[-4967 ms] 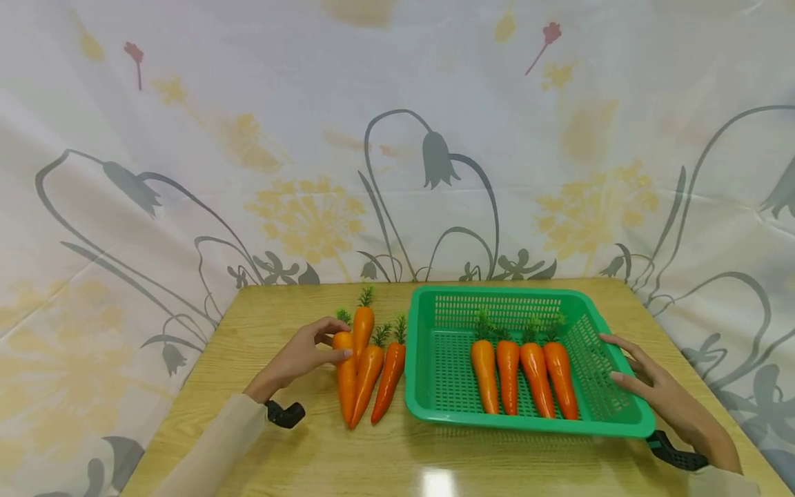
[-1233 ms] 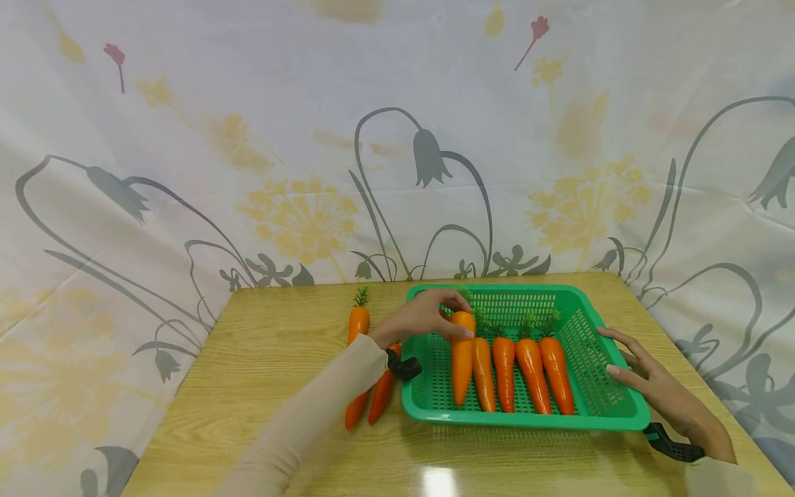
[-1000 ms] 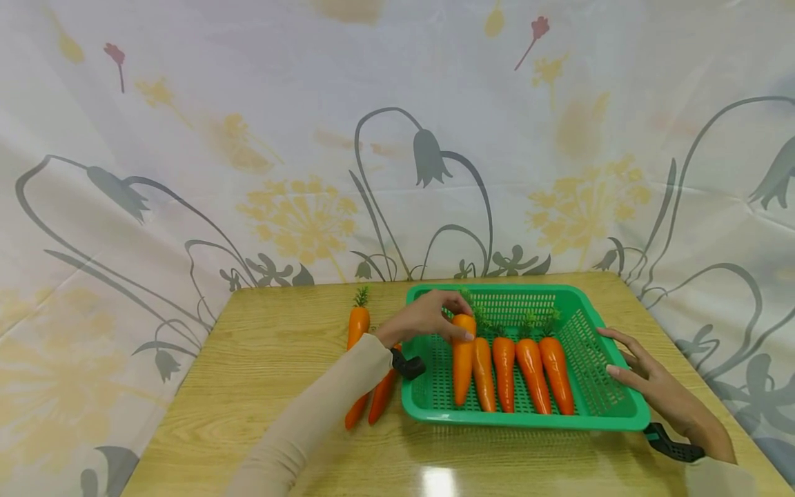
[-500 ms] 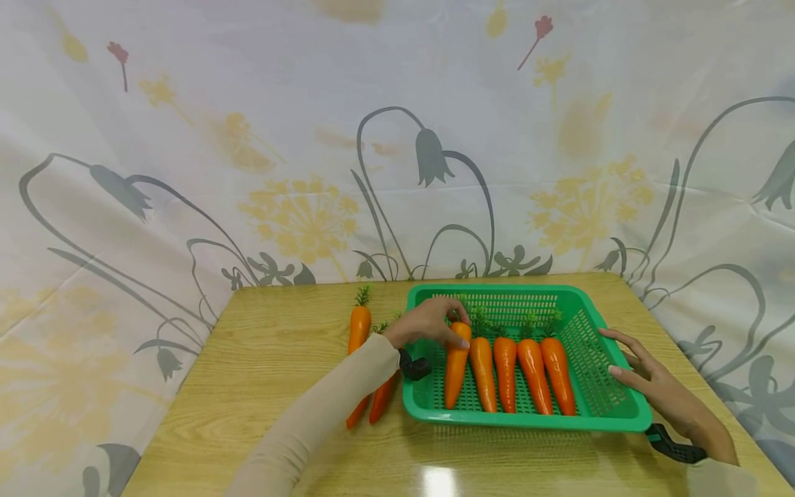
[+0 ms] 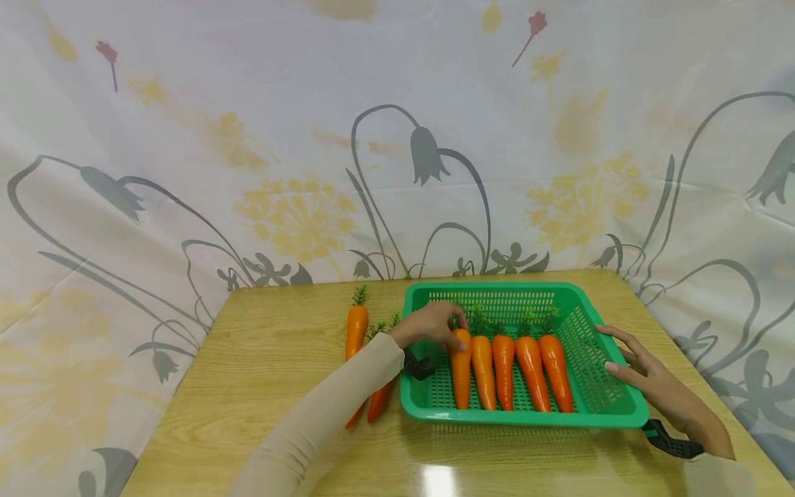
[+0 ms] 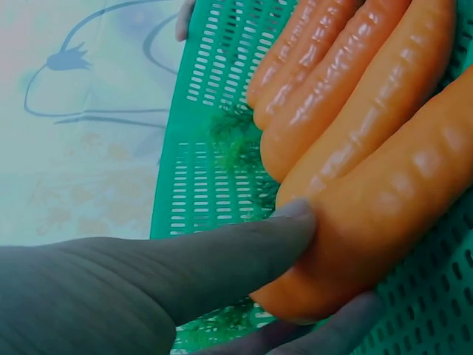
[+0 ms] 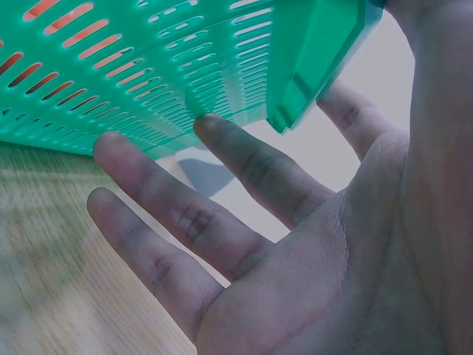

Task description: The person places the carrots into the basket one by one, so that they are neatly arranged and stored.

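A green plastic basket (image 5: 524, 417) stands on the table with several toy carrots lying side by side in it, green tops toward the back. My left hand (image 5: 431, 324) reaches over its left side and pinches the thick end of the leftmost carrot (image 5: 461, 373), thumb on top and fingers beneath. In the left wrist view that carrot (image 6: 384, 214) lies beside its neighbour (image 6: 377, 111), with its leafy top partly hidden by my hand. My right hand (image 5: 652, 383) rests at the basket's right rim, its fingers (image 7: 185, 207) extended along the outside of the perforated wall.
Left of the basket, three more carrots lie on the wooden table (image 5: 267, 359): an orange one (image 5: 357, 328) at the back, and two partly covered by my left sleeve (image 5: 329, 407). A flower-patterned cloth (image 5: 298, 138) hangs behind the table.
Since the oldest frame my left hand has brought a carrot from the table into the basket. Over the last second it has lowered this carrot beside the row. My right hand stays at the rim.
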A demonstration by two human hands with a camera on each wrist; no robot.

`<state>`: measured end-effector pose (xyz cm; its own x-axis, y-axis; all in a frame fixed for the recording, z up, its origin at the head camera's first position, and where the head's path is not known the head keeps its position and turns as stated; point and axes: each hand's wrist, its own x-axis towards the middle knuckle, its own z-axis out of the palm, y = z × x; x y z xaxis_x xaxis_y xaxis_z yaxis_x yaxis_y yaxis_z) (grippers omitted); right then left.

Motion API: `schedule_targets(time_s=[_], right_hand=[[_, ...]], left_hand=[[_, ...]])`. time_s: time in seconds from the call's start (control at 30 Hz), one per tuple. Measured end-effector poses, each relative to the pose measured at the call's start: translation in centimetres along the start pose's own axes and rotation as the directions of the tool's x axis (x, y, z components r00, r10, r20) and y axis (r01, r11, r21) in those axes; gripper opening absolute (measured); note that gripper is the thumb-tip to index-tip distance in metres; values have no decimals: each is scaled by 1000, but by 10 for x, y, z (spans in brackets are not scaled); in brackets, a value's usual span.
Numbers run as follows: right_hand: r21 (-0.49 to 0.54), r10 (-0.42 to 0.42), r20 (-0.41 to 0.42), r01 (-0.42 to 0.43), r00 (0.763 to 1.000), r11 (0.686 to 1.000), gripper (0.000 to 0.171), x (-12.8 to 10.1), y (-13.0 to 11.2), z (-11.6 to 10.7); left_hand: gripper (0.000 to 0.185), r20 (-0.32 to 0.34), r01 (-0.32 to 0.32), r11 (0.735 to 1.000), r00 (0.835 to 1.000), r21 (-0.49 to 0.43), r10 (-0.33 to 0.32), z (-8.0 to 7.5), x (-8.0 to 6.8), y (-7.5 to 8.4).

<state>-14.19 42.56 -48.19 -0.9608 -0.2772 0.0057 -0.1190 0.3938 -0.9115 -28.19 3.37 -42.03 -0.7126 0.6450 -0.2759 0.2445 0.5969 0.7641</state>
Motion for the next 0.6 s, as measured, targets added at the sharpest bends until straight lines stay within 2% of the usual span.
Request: schedule_targets(time_s=[0.13,0.23,0.3,0.37,0.47,0.6], right_hand=[[6,1,0,-1,1000,1000,66,1,0,0],[10,0,4,0,1000,1000,66,1,0,0],[5,-1,6,1,1000,1000,66,1,-1,0],[-1,-1,7,1,1000,1000,66,2,-1,0],[-6,-2,2,2,1000,1000,66,1,-1,0],[19,2,2,-2,1000,1000,66,0,-1,1]], left_hand=[[31,12,-25,995,1000,98,24,-2,0,0],[31,5,-63,980,998,188,63,-6,-2,-1],[31,-8,-86,973,996,214,90,-9,-5,-2],[32,-24,-101,975,994,199,108,-12,-8,-3],[33,-36,-143,984,988,107,148,-19,-14,-5],[29,-49,-223,975,973,19,224,-28,-24,-7]])
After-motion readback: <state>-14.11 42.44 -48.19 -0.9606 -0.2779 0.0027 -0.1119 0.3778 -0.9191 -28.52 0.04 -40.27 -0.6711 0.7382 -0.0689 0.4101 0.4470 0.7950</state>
